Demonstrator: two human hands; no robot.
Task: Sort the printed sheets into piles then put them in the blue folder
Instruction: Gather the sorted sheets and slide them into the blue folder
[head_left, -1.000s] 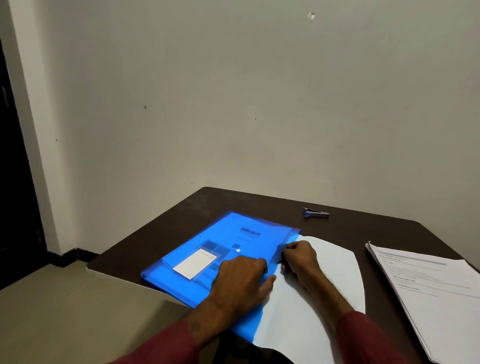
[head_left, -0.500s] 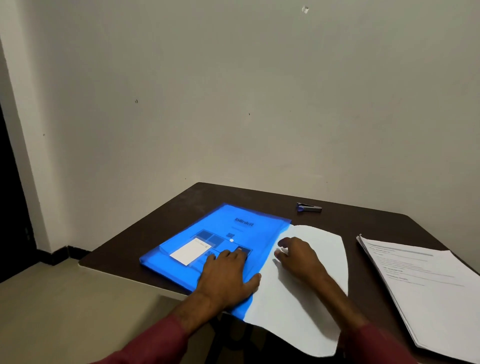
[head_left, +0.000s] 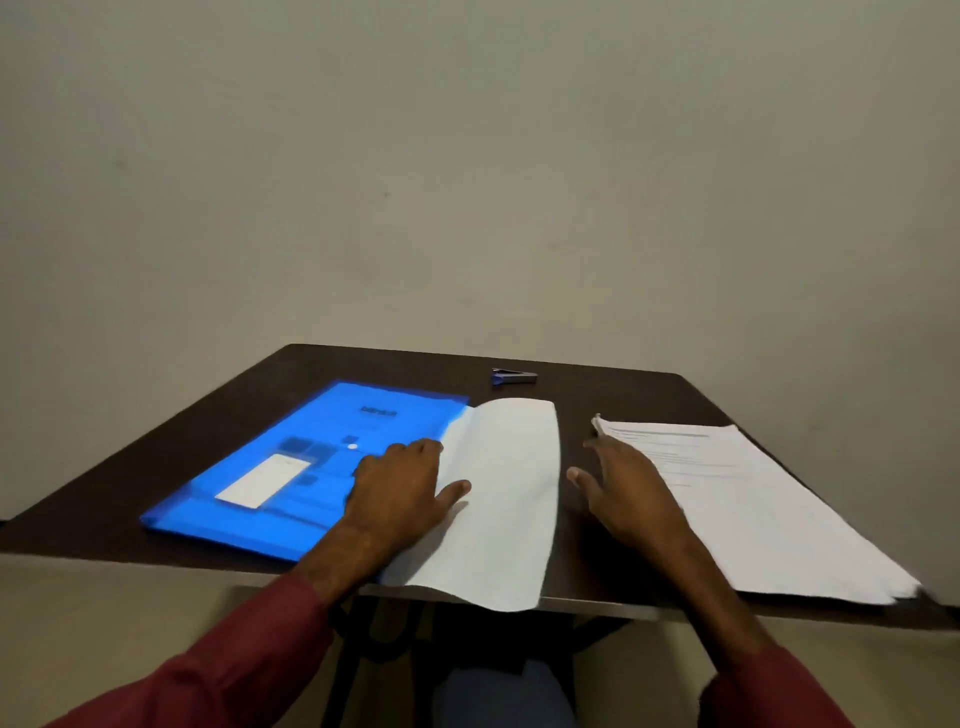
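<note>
Printed sheets (head_left: 753, 499) sit just right of spread R hand (head_left: 631, 499).

- On the blue folder (head_left: 311, 519) a short dark word is printed near the far end, but it is too blurred for me to read.
- On the white label (head_left: 262, 480) on the folder's cover I can make out no writing.
- The printed sheets (head_left: 753, 499) on my right carry lines of small print, none legible to me.
</note>
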